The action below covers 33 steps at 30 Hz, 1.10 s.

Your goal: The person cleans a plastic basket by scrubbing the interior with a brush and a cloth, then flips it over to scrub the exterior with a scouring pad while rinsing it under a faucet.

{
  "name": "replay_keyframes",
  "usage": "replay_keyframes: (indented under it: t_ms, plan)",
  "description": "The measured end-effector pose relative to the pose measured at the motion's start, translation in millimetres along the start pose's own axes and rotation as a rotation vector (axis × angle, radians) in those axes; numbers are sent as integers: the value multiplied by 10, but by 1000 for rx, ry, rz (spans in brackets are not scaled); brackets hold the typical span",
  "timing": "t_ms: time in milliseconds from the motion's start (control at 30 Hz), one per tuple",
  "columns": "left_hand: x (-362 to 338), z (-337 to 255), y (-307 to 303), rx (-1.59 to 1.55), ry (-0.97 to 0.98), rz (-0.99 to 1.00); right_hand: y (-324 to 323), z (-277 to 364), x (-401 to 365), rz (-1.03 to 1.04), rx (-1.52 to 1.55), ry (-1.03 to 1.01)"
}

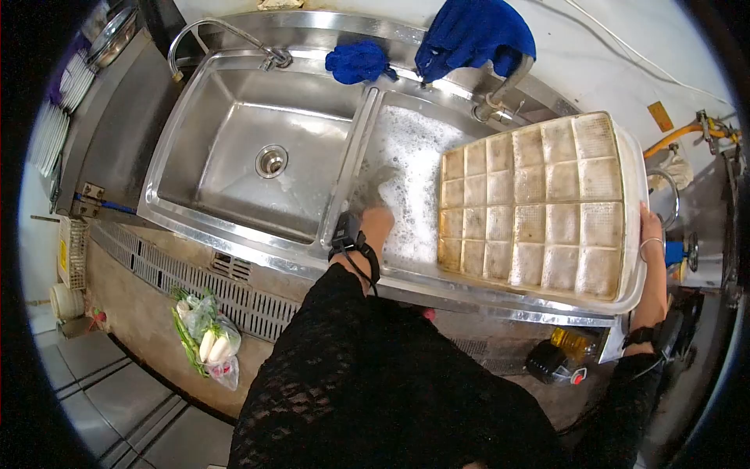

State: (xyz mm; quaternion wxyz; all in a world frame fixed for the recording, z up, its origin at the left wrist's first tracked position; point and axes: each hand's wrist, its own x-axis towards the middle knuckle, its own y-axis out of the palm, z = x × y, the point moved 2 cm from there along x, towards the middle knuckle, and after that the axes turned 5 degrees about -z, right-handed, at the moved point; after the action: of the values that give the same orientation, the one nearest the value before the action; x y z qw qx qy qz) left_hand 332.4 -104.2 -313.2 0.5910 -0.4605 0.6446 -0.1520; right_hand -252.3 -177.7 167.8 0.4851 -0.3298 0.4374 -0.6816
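Note:
My left hand (376,221) reaches down into the right sink basin (367,168), into sudsy water (414,180). Its fingers are under the suds, so whether they hold anything is hidden. A large white plastic tray (539,205), with a grid of square compartments and brownish stains, rests over the right part of that basin. On the tray's far right side, my right hand (651,228) grips the rim, its fingers partly hidden by the edge.
The left basin (234,148) has a drain and a curved faucet (223,23). Blue cloths (357,62) lie at the back rim and hang over the right faucet (508,86). Bagged vegetables (212,340) sit on the floor; an oil bottle (574,341) stands below the tray.

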Motion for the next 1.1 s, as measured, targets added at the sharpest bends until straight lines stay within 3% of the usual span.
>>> replay_keyframes:
  t_ms: [67, 300, 367, 400, 500, 567, 633, 667, 700, 767, 833, 867, 967, 1100]
  plan:
    - [37, 22, -95, -32, -62, -12, 119, -248, 12, -61, -74, -37]
    - [229, 88, -176, -36, -187, -60, 562, -743, -41, -111, 191, 32]
    - [408, 231, 104, 20, 38, -282, 581, -775, -60, -84, 99, 124]
    - [462, 224, 167, 79, -22, -324, 570, -601, -153, -131, 11, 117]
    - [-446, -160, -998, 149, 213, -276, 539, -413, -253, -283, -161, -20]
    - [-258, -178, -1226, 245, 407, -457, 531, -479, -217, -247, -86, -105]
    - [-609, -477, -1817, 89, 520, -534, 446, -396, -253, -399, -250, -382]
    - [-813, -646, -2072, -60, 569, -588, 339, 33, -464, -239, 37, -224]
    - [-1008, -835, -2302, -209, 620, -642, 324, 314, -617, -239, 41, -232]
    - [-1352, -1280, -2663, -354, 763, -775, 357, 735, -897, -3, 394, -252]
    - [-1706, -1757, -2929, -552, 953, -812, 425, 1068, -1180, 81, 325, -211]
    - [-1778, -1977, -2952, -606, 1003, -806, 401, 1156, -1229, 126, 501, -137]
    - [-1650, -2608, -2731, -674, 1185, -887, 480, 1006, -1120, 145, 499, -173]
    - [-1580, -2681, -2404, -637, 1078, -1027, 499, 1027, -1180, 157, 660, -103]
